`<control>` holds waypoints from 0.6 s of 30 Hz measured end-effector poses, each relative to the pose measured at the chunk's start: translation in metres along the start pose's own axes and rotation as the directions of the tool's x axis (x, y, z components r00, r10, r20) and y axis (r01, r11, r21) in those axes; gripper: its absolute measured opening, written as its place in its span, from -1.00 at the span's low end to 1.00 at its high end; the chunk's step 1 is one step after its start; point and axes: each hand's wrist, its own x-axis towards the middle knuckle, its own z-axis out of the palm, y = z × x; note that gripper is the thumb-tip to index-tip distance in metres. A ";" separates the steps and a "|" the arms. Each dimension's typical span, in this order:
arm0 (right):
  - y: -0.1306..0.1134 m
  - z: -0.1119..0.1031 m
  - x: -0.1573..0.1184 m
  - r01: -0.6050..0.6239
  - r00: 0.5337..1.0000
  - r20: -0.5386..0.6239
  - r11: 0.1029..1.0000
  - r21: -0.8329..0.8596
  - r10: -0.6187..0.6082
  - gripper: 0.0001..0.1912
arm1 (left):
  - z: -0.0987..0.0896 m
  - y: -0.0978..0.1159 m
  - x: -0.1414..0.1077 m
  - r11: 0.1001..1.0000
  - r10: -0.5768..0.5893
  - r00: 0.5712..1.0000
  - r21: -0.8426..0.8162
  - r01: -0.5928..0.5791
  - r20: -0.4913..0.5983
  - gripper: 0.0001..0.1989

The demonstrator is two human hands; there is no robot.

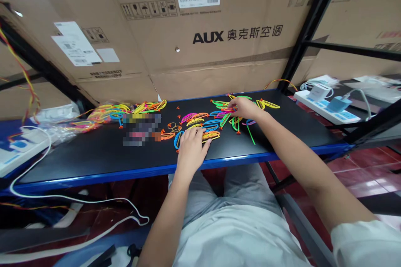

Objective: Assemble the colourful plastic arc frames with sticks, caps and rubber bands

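Many curved, slotted plastic pieces in bright colours lie in a loose pile on the black tabletop [103, 156]. My left hand [191, 146] rests palm down at the near side of the pile, its fingers stretched over the pieces. Beside its thumb lies a yellow-orange curved piece [210, 135]. Across the pile, my right hand [246, 107] reaches down with its fingertips pressed together among pink and green pieces. What they grip is hidden. A green curved piece [235, 124] lies just below that hand, and a thin green stick [251, 135] is closer to the edge.
A plastic bag of coloured pieces [97, 117] lies at the left. Large cardboard boxes [232, 66] stand behind the table. Black metal posts [308, 29] flank it. Power strips [328, 106] sit at both sides, and a white cable [78, 197] hangs at the left.
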 end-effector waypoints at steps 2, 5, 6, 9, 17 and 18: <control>0.012 -0.008 -0.001 -0.053 0.999 -0.011 0.999 -0.011 0.053 -0.50 | 0.000 -0.001 0.000 1.000 0.001 1.000 0.001 -0.001 -0.001 -0.67; 0.035 -0.018 -0.005 -0.195 0.980 -0.044 0.980 -0.048 0.193 -0.21 | 0.000 -0.003 0.000 1.000 0.005 1.000 -0.007 -0.005 -0.002 -0.68; 0.043 -0.020 -0.007 -0.255 0.966 -0.049 0.965 -0.061 0.252 -0.09 | 0.001 -0.004 0.000 1.000 0.009 1.000 -0.011 -0.009 -0.003 -0.69; 0.059 -0.016 -0.008 -0.385 0.922 0.006 0.919 -0.090 0.387 0.13 | 0.002 -0.006 0.000 1.000 0.017 1.000 -0.021 -0.018 -0.013 -0.69; 0.046 0.003 0.004 -0.247 0.961 0.117 0.968 -0.048 0.251 -0.27 | -0.001 -0.002 0.002 1.000 -0.014 1.000 -0.019 0.014 0.008 -0.69; 0.045 0.002 0.005 -0.226 0.967 0.114 0.974 -0.031 0.229 -0.31 | -0.002 -0.001 0.002 1.000 -0.015 1.000 -0.021 0.016 0.012 -0.69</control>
